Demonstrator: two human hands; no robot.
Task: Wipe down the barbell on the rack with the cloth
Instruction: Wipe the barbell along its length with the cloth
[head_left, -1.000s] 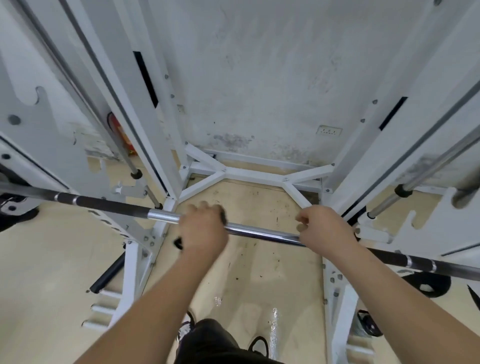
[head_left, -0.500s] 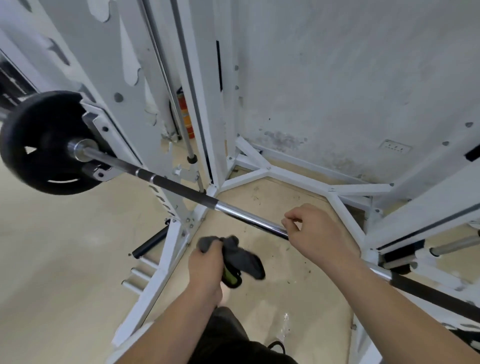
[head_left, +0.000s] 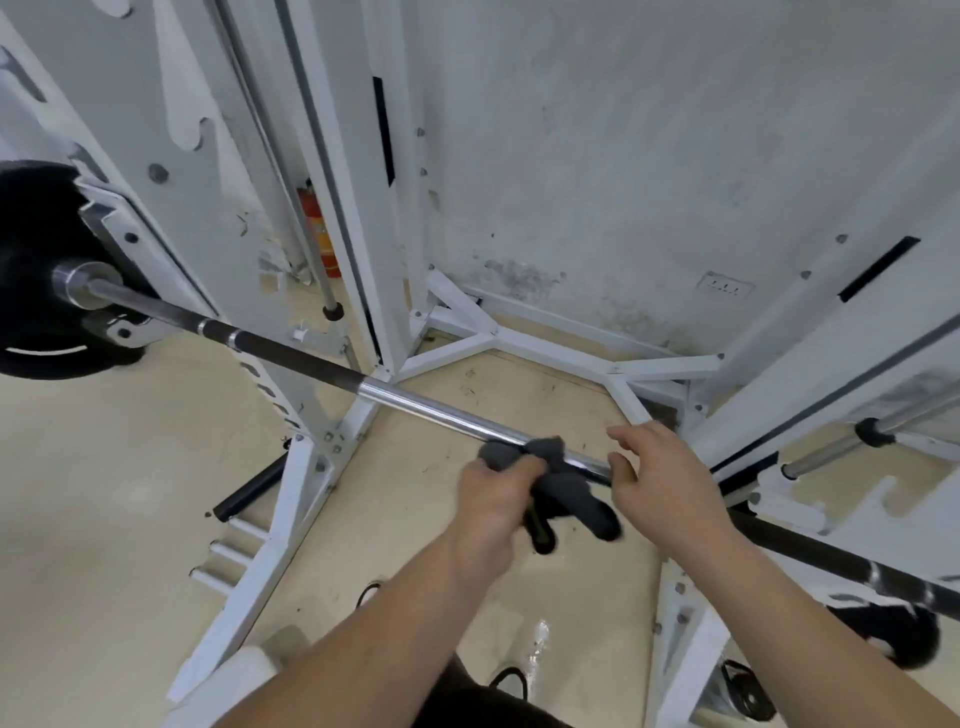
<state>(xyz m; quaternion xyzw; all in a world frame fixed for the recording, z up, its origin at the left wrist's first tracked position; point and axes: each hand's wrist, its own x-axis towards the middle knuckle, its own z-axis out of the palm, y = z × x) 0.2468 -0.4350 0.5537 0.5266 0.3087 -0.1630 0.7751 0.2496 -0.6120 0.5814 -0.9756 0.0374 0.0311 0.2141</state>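
- While the left hand (head_left: 496, 506) grips the crumpled dark grey cloth (head_left: 548, 449), fingers curled tight round its bunched top, the cloth lies draped over the long steel barbell (head_left: 431, 408), touching the chrome mid-section.
- Barbell sits on the white steel rack (head_left: 291, 519). Long axis runs from the black weight plate (head_left: 31, 218) at far left diagonally down to lower right, passing under both hands.
- Right hand (head_left: 675, 483) is over the bar, just beside the cloth on its right. Its fingers (head_left: 626, 434) are apart and loosely bent, not clamped as far as I can see. Whether the thumb touches the bar: can't tell.
- Key relation: cloth is on the bar, so no reach is needed and travel must follow the bar axis. Left hand holds the cloth, so it makes the stroke.
- Bare chrome, then dark knurl, stretches up-left toward the plate; the right hand blocks the other way. My read: wrap the cloth round the shaft and slide up-left first.
- Risk: the loose tail hanging below the bar could drag the cloth off unless the grip closes round the shaft.
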